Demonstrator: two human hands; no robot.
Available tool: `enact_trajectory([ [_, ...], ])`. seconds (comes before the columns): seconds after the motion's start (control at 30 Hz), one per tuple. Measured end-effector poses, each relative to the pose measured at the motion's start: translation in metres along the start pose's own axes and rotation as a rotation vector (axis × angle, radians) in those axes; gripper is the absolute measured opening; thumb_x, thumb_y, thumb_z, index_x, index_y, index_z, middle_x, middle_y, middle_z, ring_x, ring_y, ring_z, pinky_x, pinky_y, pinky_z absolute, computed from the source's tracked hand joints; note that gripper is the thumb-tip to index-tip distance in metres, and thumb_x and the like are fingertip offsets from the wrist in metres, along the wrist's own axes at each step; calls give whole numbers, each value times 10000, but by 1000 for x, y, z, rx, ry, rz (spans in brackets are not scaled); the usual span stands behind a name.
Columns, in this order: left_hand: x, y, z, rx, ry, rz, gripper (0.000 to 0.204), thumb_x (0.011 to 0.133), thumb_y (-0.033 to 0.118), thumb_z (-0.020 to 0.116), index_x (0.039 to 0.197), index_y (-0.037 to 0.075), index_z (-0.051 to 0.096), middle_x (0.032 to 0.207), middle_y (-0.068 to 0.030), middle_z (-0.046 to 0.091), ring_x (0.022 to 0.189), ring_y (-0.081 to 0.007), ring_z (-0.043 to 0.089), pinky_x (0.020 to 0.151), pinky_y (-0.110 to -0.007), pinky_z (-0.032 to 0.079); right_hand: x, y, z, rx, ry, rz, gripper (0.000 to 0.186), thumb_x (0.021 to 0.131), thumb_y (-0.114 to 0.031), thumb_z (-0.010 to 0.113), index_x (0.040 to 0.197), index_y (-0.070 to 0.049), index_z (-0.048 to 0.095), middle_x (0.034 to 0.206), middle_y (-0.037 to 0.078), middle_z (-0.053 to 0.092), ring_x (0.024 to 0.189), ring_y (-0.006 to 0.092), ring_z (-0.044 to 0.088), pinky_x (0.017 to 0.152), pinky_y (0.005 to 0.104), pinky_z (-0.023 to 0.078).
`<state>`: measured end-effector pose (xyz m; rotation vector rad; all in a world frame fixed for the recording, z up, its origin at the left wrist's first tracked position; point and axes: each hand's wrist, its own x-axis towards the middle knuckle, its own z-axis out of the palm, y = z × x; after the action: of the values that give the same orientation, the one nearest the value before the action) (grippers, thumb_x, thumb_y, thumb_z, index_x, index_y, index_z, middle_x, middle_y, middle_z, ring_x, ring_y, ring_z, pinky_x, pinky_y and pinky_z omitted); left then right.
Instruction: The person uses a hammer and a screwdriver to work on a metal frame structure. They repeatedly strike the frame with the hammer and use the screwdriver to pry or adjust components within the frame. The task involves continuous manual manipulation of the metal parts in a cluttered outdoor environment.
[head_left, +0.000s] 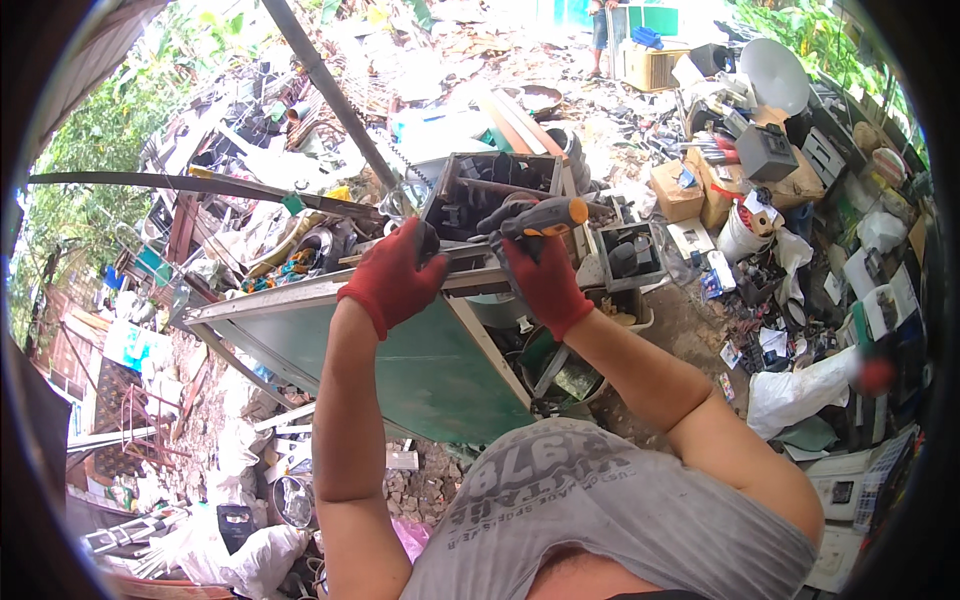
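Note:
Both hands wear red gloves with dark palms and fingers, and they meet over the edge of a workbench. My right hand [540,275] is wrapped round a screwdriver-like tool [553,214] with a black and orange handle; its butt points right and its tip is hidden. To its left, my left hand [395,272] is closed, with the fingertips bent toward the right hand. Whatever it grips is too dark and covered to make out. Just below them a green panel [400,360] with a pale frame slopes toward me. A wooden tray [545,172] holding dark parts stands behind.
A smaller grey box [635,255] sits right of the bench. Scrap heaps lie all round, with cardboard boxes [678,192], a white bucket [745,235] and a grey dish [775,77] on the right. A slanted pole [335,95] rises behind the bench. Far back, a person [600,40] stands.

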<state>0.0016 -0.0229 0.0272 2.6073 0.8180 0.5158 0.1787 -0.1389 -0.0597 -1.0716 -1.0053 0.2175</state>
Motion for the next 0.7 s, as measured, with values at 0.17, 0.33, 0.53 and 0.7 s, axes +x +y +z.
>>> enact_trajectory([
  [0.17, 5, 6, -2, 158, -48, 82, 212, 974, 208, 627, 976, 0, 587, 963, -230, 654, 917, -445, 645, 826, -501, 505, 0, 4, 1, 116, -27, 62, 171, 938, -57, 670, 1101, -10, 648, 1040, 133, 724, 976, 260, 706, 883, 367, 529],
  [0.33, 12, 8, -3, 328, -91, 30, 273, 988, 261, 616, 923, -4, 614, 955, -230, 644, 918, -456, 635, 821, -511, 500, 0, 8, 2, 117, -25, 57, 160, 942, -73, 671, 1088, -7, 657, 1024, 141, 735, 971, 276, 716, 877, 370, 532],
  [0.53, 9, 16, 0, 329, -22, -21, 349, 987, 322, 628, 846, 4, 656, 924, -224, 658, 913, -441, 649, 823, -504, 508, -2, 13, 3, 80, 8, 104, 179, 939, -85, 682, 1092, 4, 654, 1021, 146, 739, 958, 284, 724, 861, 378, 542],
  [0.7, 7, 18, -3, 360, -36, -147, 320, 954, 327, 680, 966, 8, 657, 994, -222, 677, 946, -436, 663, 830, -480, 525, -4, 15, 5, 89, 16, 61, 193, 938, -87, 686, 1102, 7, 647, 1021, 148, 743, 955, 277, 732, 846, 378, 551],
])
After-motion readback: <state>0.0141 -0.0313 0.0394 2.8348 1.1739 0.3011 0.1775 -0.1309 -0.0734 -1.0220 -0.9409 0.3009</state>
